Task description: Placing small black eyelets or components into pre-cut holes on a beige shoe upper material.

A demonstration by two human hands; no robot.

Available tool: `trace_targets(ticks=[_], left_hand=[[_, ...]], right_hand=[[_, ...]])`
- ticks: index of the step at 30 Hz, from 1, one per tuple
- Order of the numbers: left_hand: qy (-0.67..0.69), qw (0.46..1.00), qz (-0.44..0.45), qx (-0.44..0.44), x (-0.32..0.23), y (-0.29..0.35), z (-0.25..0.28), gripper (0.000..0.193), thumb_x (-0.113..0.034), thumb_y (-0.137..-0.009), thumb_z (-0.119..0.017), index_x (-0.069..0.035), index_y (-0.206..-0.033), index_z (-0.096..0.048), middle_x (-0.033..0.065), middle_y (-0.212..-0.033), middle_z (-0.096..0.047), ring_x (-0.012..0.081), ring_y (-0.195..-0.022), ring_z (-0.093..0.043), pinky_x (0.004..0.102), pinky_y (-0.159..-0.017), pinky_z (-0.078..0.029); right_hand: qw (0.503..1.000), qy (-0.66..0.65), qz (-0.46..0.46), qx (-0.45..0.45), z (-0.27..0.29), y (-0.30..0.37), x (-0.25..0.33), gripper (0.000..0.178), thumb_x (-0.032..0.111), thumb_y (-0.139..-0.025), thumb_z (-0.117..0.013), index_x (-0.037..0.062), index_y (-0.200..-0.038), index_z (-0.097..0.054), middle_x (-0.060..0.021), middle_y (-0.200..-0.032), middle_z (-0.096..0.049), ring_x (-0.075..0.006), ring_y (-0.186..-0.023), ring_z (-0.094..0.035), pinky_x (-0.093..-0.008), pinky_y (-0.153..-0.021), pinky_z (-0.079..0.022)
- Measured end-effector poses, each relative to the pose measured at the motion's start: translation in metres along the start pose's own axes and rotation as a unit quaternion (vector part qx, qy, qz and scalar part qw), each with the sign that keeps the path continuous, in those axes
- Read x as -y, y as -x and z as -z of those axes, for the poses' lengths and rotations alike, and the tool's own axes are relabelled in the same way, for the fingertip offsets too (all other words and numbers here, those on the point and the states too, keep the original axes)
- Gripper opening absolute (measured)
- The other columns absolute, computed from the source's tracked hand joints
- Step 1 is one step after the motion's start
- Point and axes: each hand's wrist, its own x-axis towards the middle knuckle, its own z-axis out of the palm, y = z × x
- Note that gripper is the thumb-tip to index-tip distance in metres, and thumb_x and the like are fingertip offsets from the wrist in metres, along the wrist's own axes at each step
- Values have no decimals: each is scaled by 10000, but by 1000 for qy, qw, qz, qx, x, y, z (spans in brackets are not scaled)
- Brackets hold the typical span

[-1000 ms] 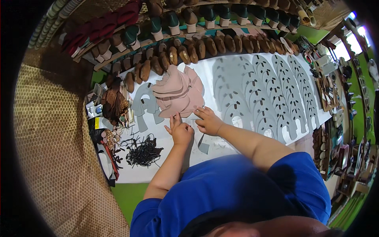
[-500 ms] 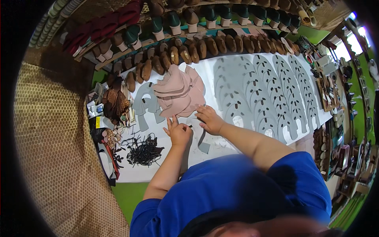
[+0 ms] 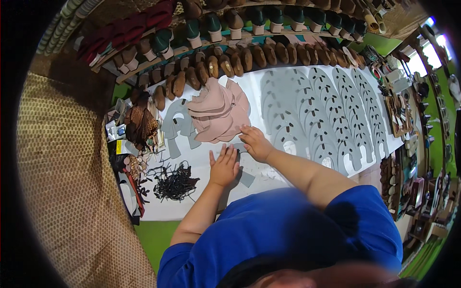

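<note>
My left hand lies palm down on the white tabletop, its fingers stretched out flat. Under and beside it is a loose grey curved piece, mostly covered by the hand. My right hand is open, fingers slightly bent, its tips by the near edge of a heap of pink shoe-upper pieces and the upper end of the grey piece. Whether those fingertips press on the grey piece I cannot tell. A tangle of small black strips sits left of my left hand.
Rows of overlapping grey U-shaped pieces with small dark tabs cover the table's right side. More grey pieces lie left of the pink heap. Wooden shoe lasts line the back edge, below shelved green heeled shoes. Tools crowd the right edge.
My left hand has gone from a thumb-and-finger pinch to flat, stretched fingers, moving slightly right and down over the grey piece. My right hand has barely shifted.
</note>
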Motion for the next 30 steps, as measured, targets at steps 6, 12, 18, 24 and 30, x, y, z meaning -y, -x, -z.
trace_targets(ticks=[6,12,18,24,30], left_hand=[[8,992,58,114,-21,4,-1,728,-479,-934,-551,-135,-1545,-354,115,-1612,-319,296,-1510,-240,654,-1174,-28],[24,984,64,164,-15,0,6,767,-554,-935,-534,-245,-1586,-271,136,-1665,-152,406,-1527,-99,681,-1157,8],[31,988,65,138,6,17,20,725,-570,-915,-539,-290,-1556,-347,135,-1669,-145,406,-1529,-102,713,-1135,20],[-54,979,179,78,54,75,55,653,-496,-913,-583,-237,-1498,-457,127,-1664,-181,398,-1531,-107,723,-1122,29],[-69,931,353,-66,128,116,67,273,-361,-923,-648,-316,-1174,-746,109,-1656,-218,427,-1524,-99,753,-1106,-51]], right_hand=[[1000,19,-1,-3,0,2,2,380,238,-957,-561,70,-1298,-562,-159,-1495,-428,-335,-1447,-327,-493,-1189,-238],[999,32,-12,3,-2,-1,6,421,266,-918,-608,57,-1281,-569,-172,-1482,-439,-353,-1438,-338,-493,-1182,-253],[999,47,-15,-16,-4,-3,11,440,257,-863,-665,39,-1238,-589,-179,-1461,-464,-368,-1403,-378,-478,-1167,-285],[997,64,-19,-33,-2,-3,17,460,265,-845,-677,33,-1233,-588,-183,-1443,-483,-373,-1393,-395,-470,-1161,-299],[996,81,-31,-26,-1,-4,28,479,266,-824,-689,35,-1230,-580,-182,-1441,-482,-375,-1401,-390,-473,-1159,-303]])
